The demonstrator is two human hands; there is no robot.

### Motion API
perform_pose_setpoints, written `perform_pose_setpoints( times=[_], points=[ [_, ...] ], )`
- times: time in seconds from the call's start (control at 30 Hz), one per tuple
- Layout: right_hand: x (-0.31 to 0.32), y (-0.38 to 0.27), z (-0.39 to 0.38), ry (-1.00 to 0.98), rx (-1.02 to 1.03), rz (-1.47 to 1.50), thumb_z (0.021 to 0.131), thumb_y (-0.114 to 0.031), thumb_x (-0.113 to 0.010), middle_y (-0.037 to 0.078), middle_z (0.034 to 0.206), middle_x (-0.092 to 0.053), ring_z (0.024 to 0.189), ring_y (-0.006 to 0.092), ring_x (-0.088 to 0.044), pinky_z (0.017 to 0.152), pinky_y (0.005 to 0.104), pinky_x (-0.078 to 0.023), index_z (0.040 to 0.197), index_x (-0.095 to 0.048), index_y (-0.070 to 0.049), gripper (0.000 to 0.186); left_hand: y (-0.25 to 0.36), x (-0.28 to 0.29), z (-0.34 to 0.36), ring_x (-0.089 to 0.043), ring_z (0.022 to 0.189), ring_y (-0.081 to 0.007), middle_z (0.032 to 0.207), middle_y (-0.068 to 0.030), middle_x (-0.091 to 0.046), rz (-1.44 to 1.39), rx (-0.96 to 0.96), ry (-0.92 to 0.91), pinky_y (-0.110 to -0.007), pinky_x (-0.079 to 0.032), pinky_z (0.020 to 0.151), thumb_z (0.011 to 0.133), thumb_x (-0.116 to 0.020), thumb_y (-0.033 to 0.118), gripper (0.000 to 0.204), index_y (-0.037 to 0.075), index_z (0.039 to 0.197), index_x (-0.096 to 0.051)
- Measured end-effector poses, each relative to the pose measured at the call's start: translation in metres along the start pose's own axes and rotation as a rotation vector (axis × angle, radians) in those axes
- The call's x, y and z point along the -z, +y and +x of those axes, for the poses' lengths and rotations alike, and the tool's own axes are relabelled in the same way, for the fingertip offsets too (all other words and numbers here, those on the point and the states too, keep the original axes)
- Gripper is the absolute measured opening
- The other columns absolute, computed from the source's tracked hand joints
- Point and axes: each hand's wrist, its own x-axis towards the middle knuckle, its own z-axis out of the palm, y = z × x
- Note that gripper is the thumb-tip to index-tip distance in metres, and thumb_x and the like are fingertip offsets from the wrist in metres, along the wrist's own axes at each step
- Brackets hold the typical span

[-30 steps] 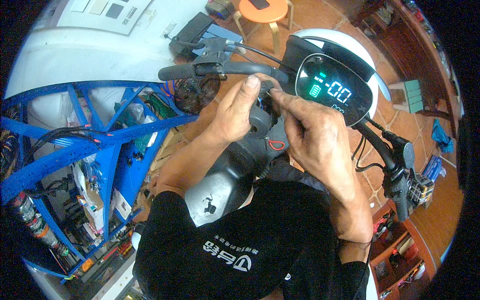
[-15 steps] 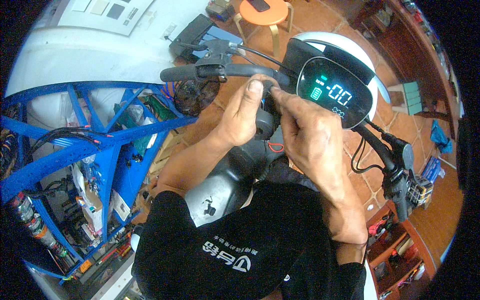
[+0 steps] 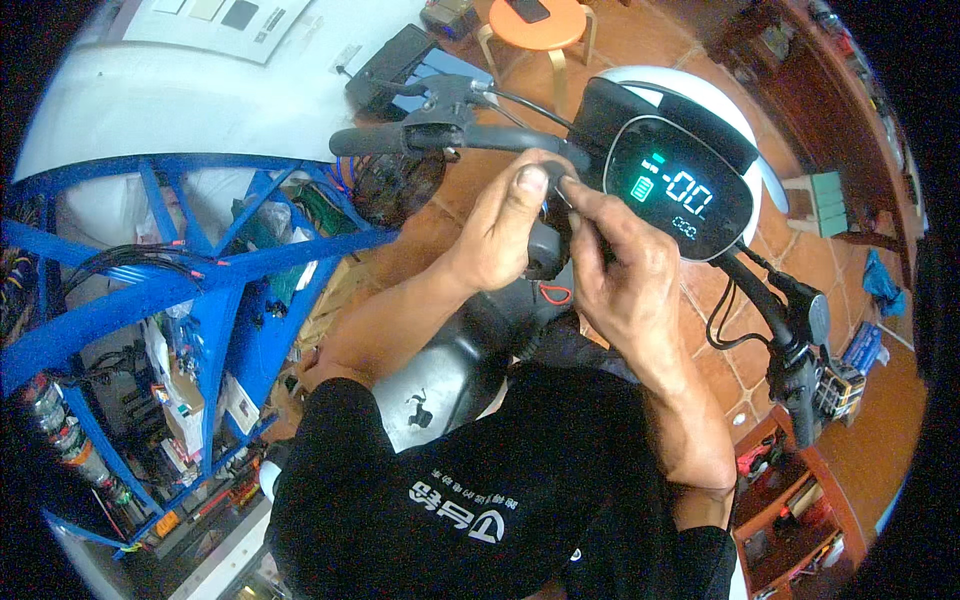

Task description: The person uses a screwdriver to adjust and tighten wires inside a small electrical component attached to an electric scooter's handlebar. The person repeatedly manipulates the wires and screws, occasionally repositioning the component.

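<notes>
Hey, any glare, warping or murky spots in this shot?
Head view: the blue shelf frame bows under fisheye distortion; head view: a pale sheen whitens the dark scooter panel; head view: the dashboard display glows brightly; head view: the small dark part between left hand and right hand shows little detail.

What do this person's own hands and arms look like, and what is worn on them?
The left hand and the right hand are both ungloved, with no watch or bracelet showing. Short black sleeves leave the forearms bare; they belong to a black top with white printing.
</notes>
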Motion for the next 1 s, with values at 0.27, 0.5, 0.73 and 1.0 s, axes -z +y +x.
perform_pose_setpoints(
  times=[0.27,0.5,0.73,1.0],
  points=[
    [0.039,-0.027,0.011,-0.351,-0.087,-0.108,0.085,0.002,-0.058,0.022,0.099,-0.068,0.087,0.0322,-0.069,0.075,0.0365,-0.054,0.112,-0.064,-0.001,0.028,0.002,0.006,-0.007,-0.055,0.085,-0.0131,0.092,-0.0051,-0.057,-0.171,0.070,0.037,-0.028,-0.045,0.081,0.103,-0.031,0.044,0.050,0.001,0.109,-0.055],
    [0.031,0.004,0.018,-0.218,-0.168,0.222,0.090,-0.006,-0.053,0.012,0.082,-0.063,0.077,0.0251,-0.063,0.070,0.0344,-0.050,0.102,-0.061,-0.001,0.015,0.005,0.019,-0.005,-0.056,0.087,-0.0149,0.092,-0.0083,-0.060,-0.197,0.113,-0.175,-0.028,-0.045,0.079,0.100,-0.035,0.051,0.059,-0.003,0.113,-0.054],
    [0.024,0.015,0.055,-0.447,0.101,0.142,0.079,-0.011,-0.067,0.019,0.086,-0.065,0.081,0.0366,-0.063,0.075,0.0421,-0.050,0.097,-0.069,-0.001,0.021,0.010,0.016,-0.003,-0.060,0.098,-0.0168,0.103,-0.0113,-0.062,-0.194,0.146,-0.111,-0.031,-0.048,0.086,0.098,-0.043,0.052,0.068,-0.007,0.131,-0.046],
    [0.020,0.017,0.062,-0.466,0.324,0.031,0.076,-0.003,-0.069,0.015,0.088,-0.060,0.086,0.0341,-0.061,0.076,0.0398,-0.049,0.096,-0.063,0.000,0.021,-0.002,0.038,-0.001,-0.058,0.104,-0.0177,0.113,-0.0107,-0.060,-0.194,0.242,-0.287,-0.032,-0.047,0.089,0.094,-0.048,0.055,0.071,-0.007,0.129,-0.047]
  ],
)
